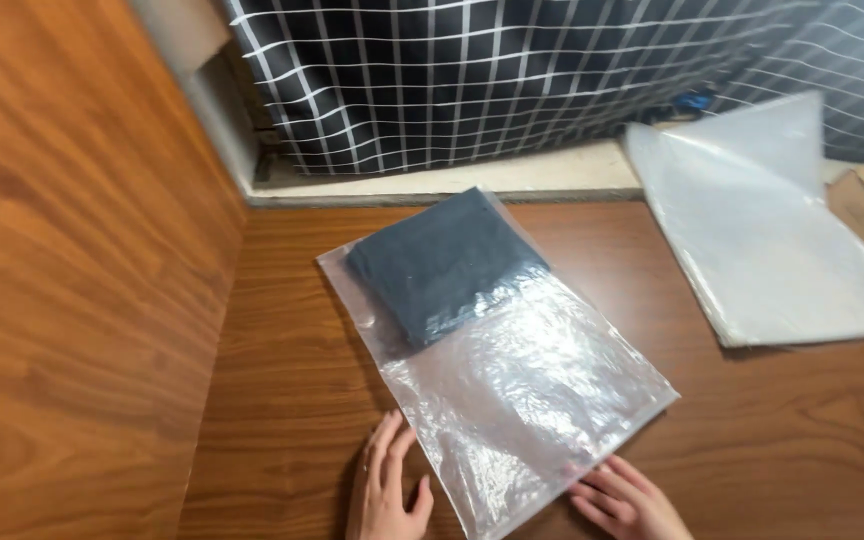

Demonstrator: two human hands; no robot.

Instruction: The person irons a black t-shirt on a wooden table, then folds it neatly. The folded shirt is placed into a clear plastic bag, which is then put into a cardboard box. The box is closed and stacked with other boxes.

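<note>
We have the dark folded cloth (439,262) seated at the far end of the clear bag (512,385). Left hand (388,486) and right hand (624,498) rest flat, fingers open, at its unsealed near edge.

Single head-worn view, looking steeply down and forward from above the wooden table (772,440), close enough that the left hand (387,490) and the right hand (627,500) are cut by the bottom edge. The view faces the checked curtain (512,80) at the table's far side, with a wooden side panel (72,280) filling the left. No second view overlaps it.
</note>
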